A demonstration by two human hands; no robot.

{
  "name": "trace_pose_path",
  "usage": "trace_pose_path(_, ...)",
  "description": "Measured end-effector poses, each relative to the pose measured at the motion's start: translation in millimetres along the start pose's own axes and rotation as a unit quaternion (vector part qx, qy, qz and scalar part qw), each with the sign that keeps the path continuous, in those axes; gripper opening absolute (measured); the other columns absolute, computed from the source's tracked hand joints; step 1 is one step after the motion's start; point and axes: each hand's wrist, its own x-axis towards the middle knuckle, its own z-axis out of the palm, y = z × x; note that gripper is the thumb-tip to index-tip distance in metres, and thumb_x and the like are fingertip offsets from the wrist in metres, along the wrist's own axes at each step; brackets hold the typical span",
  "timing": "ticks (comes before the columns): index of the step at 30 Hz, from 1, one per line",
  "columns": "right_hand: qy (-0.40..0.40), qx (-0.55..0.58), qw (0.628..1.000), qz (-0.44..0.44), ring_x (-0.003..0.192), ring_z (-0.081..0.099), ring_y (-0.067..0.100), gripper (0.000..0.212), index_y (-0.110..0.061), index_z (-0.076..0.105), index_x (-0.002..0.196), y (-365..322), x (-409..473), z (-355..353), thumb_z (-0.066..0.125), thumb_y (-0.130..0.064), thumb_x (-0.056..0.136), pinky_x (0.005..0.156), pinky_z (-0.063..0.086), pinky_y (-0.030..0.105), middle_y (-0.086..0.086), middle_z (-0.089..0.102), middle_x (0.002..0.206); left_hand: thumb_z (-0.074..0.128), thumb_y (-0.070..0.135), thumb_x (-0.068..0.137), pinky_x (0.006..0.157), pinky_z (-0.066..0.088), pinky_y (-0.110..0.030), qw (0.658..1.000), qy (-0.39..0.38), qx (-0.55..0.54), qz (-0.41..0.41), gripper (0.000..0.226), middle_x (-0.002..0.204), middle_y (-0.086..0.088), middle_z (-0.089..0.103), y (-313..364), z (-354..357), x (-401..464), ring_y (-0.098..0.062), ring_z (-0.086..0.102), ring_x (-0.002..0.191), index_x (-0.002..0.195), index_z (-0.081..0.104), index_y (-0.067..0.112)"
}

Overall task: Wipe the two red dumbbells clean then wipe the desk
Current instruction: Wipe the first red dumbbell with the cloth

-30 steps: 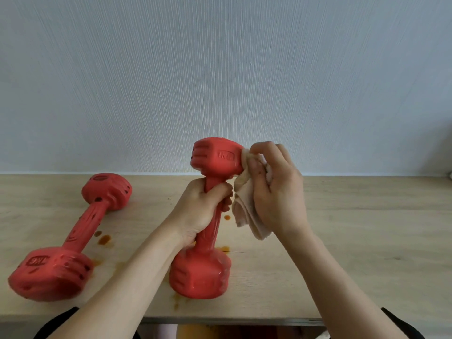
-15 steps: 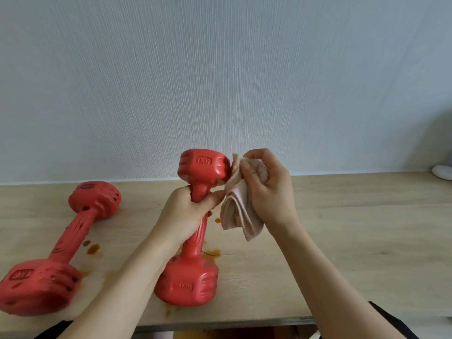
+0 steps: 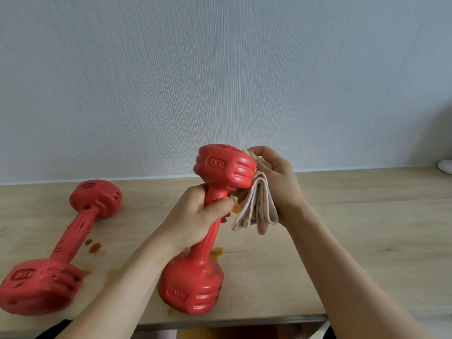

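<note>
Tilted nearer since before, the held dumbbell (image 3: 208,231) stays rigid, heavy; left hand (image 3: 195,216) fingers wrap its handle; right hand (image 3: 274,182) fingers pinch the soft cloth (image 3: 256,209) against its upper head, frame centre.

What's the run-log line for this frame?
phase: wiping first dumbbell | left hand: grips handle of standing dumbbell | right hand: presses cloth on top head | second dumbbell: lying, untouched | desk: brown spots
</note>
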Motion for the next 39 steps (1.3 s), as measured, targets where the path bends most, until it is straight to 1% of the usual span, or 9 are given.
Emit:
trace_pose_path(8,0.070,-0.069,0.991,-0.091,0.065,0.061,0.012,0.008,-0.014,0.062,0.087,9.4,-3.9,11.6,0.057,-0.016,0.094,0.064,0.050,0.032,-0.002,0.065,0.069,0.072,0.043,0.069,0.068,0.051,-0.042,0.980,0.144,0.135,-0.012,0.040,0.072,-0.016,0.067,6.2,-7.8,-0.8,-0.030,0.065,0.071,0.075,0.066,0.004)
trace_pose_path(12,0.091,-0.207,0.952,-0.205,0.081,0.061,0.005,0.005,-0.020,0.059,0.093,9.9,-12.1,24.3,0.057,-0.016,0.091,0.072,0.048,0.019,0.001,0.065,0.089,0.069,0.036,0.075,0.071,0.053,-0.050,0.987,0.110,0.102,-0.053,0.039,0.066,-0.018,0.062,5.5,-16.2,2.7,-0.031,0.065,0.068,0.077,0.063,-0.002)
trace_pose_path(15,0.107,-0.260,0.923,-0.263,0.086,0.056,0.000,0.011,-0.018,0.060,0.098,12.4,-16.4,34.6,0.053,-0.015,0.090,0.073,0.042,0.009,0.001,0.060,0.098,0.058,0.008,0.087,0.062,0.051,-0.031,0.994,0.082,0.001,-0.072,0.018,0.054,0.001,0.057,4.6,-17.7,1.5,-0.009,0.057,0.056,0.070,0.060,0.002)
trace_pose_path(17,0.113,-0.223,0.936,-0.248,0.084,0.058,0.003,0.009,-0.021,0.057,0.094,12.3,-11.1,34.1,0.052,-0.014,0.092,0.073,0.045,0.015,0.002,0.063,0.094,0.052,0.001,0.088,0.052,0.045,-0.018,0.996,0.054,-0.040,-0.061,0.023,0.049,0.005,0.056,6.4,-15.9,-0.8,-0.005,0.054,0.050,0.067,0.060,0.003)
trace_pose_path(20,0.082,-0.113,0.976,-0.164,0.070,0.060,0.011,0.006,-0.018,0.059,0.090,13.0,-2.6,24.8,0.056,-0.014,0.094,0.064,0.048,0.026,0.002,0.066,0.079,0.057,0.002,0.084,0.053,0.045,-0.018,0.996,0.003,-0.082,-0.035,0.017,0.053,-0.001,0.060,9.7,-14.1,-1.8,-0.010,0.057,0.051,0.067,0.061,0.003)
trace_pose_path(24,0.021,0.004,0.998,-0.052,0.058,0.043,0.017,0.017,-0.014,0.061,0.085,17.8,-0.3,13.6,0.051,-0.005,0.095,0.052,0.038,0.026,0.009,0.050,0.063,0.063,0.016,0.075,0.051,0.047,-0.019,0.988,-0.052,-0.142,-0.008,0.016,0.055,0.001,0.058,14.0,-5.8,-2.3,-0.010,0.057,0.050,0.074,0.057,0.001)
trace_pose_path(31,0.025,-0.051,0.995,-0.082,0.058,0.059,0.022,0.006,-0.008,0.063,0.090,7.2,-3.1,11.1,0.060,-0.012,0.092,0.057,0.053,0.035,0.010,0.061,0.064,0.068,0.019,0.081,0.059,0.050,-0.023,0.997,0.029,-0.073,-0.028,0.010,0.058,0.009,0.058,6.4,-14.5,4.0,-0.003,0.058,0.058,0.073,0.062,0.017)
trace_pose_path(35,0.026,-0.160,0.968,-0.190,0.067,0.062,0.007,0.009,-0.019,0.063,0.085,-5.5,-12.8,9.9,0.063,-0.010,0.088,0.064,0.051,0.023,-0.007,0.066,0.072,0.056,0.012,0.090,0.060,0.047,-0.032,0.996,0.082,0.005,-0.037,0.019,0.062,0.000,0.056,6.3,-18.9,10.9,-0.008,0.057,0.058,0.071,0.057,0.012)
trace_pose_path(39,0.050,-0.190,0.954,-0.227,0.075,0.062,0.000,0.017,-0.026,0.064,0.087,-16.7,-19.6,6.7,0.062,-0.009,0.088,0.070,0.046,0.014,-0.012,0.067,0.080,0.059,0.012,0.088,0.057,0.039,-0.022,0.992,0.091,0.090,0.011,0.022,0.058,-0.005,0.052,7.5,-18.3,9.6,-0.009,0.049,0.053,0.068,0.053,0.005)
